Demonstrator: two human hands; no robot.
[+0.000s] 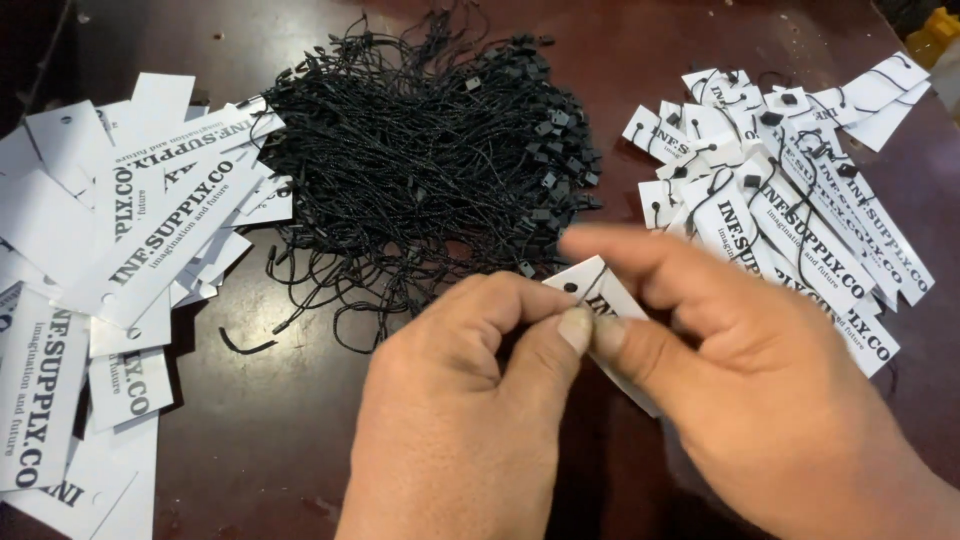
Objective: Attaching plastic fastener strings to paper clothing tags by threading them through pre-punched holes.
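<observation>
My left hand (460, 410) and my right hand (760, 370) meet at the lower middle, both pinching one white paper tag (600, 290) with a punched hole and a thin black string at its top end. The fingertips of both hands press together on the tag's edge. Most of the tag is hidden behind my right thumb and palm. Just beyond the hands lies a big tangled heap of black string fasteners (430, 150).
A loose pile of white printed tags without strings (120, 260) covers the left side of the dark brown table (260, 430). On the right lies a pile of tags with black strings attached (790, 170). A yellow object (935, 35) sits at the far right corner.
</observation>
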